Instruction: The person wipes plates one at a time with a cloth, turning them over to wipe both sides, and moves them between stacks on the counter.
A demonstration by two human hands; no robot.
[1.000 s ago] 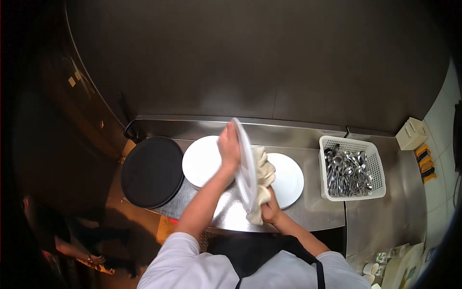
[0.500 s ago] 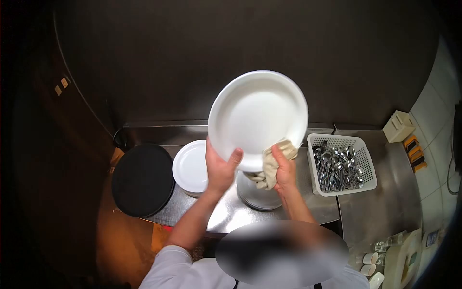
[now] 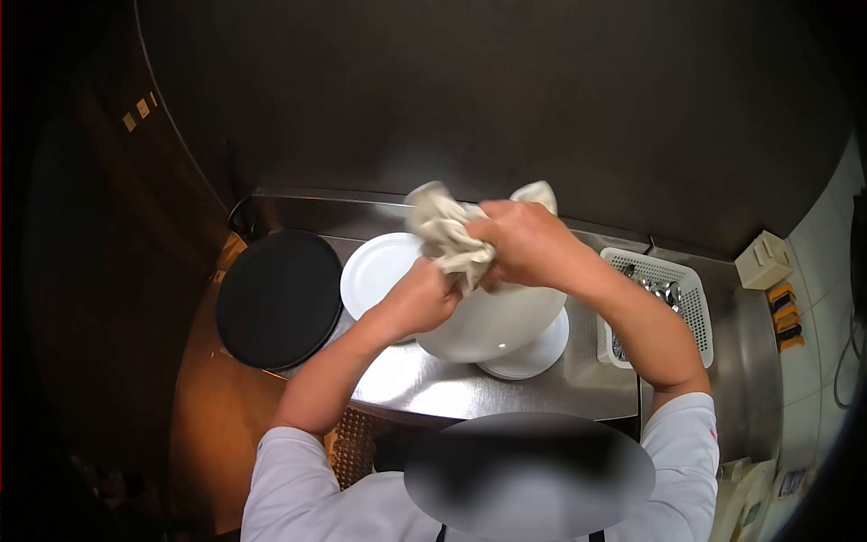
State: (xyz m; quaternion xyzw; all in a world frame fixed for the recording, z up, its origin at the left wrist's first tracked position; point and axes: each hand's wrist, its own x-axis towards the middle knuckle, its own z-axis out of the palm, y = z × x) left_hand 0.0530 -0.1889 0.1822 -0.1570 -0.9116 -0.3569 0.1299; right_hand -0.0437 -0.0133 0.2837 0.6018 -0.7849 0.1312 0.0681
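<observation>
A large white plate is held up in front of me, now steeply tilted. My left hand grips its left edge, with the fingers partly hidden by cloth. A cream cloth is bunched in my right hand, which presses it at the plate's far edge and reaches across close to my left hand. Some cloth sticks out beyond the right knuckles. Below the held plate, more white plates rest on the steel counter. Another stack of white plates stands to the left, behind my left forearm.
A round black tray lies at the counter's left end. On the right, a white perforated basket holds metal spoons, partly hidden by my right forearm. Farther right stands a cream box. A dark wall panel rises behind the steel counter.
The plate has come down and tipped from facing me to a steep tilt. My right hand has moved with the cloth from the plate's near right rim to its far edge.
</observation>
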